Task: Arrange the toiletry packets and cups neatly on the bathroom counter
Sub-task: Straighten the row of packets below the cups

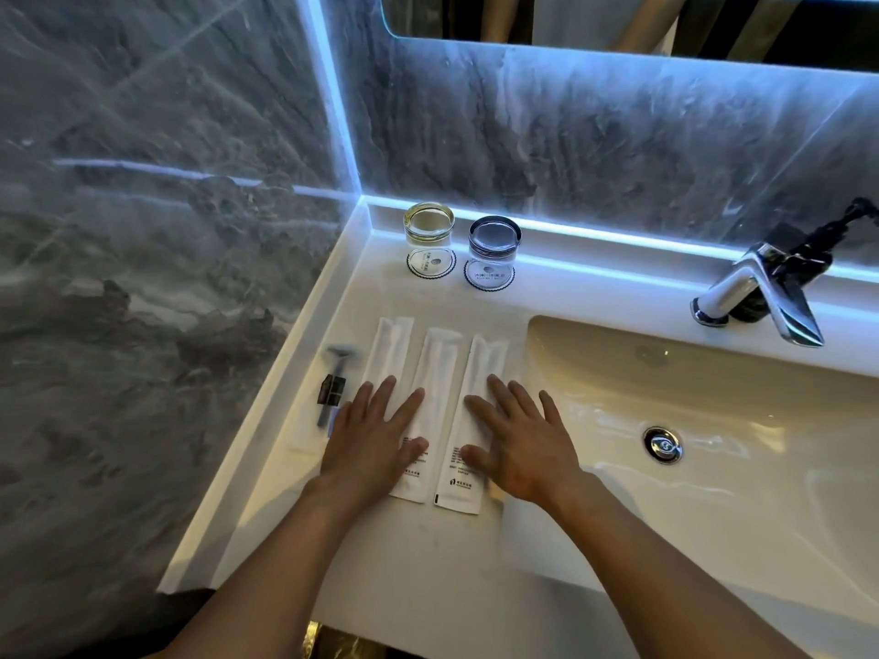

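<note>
Most looks done: three packets (440, 401) lie side by side left of the sink (713, 420), two cups (459, 240) behind them. My left hand (368, 439) and right hand (521, 444) press flat, gripping nothing, squaring edges.

Left packet (387, 354): near end hidden beneath our left hand (368, 444); its print unseen
Middle packet (435, 368): print partly covered by our left thumb
Razor sleeve (311, 416): clear wrap, edges too faint to trace
Coaster print (490, 273): too small to read
Soap dispenser (808, 259): largely behind the faucet (756, 292); cut by the right edge
</note>
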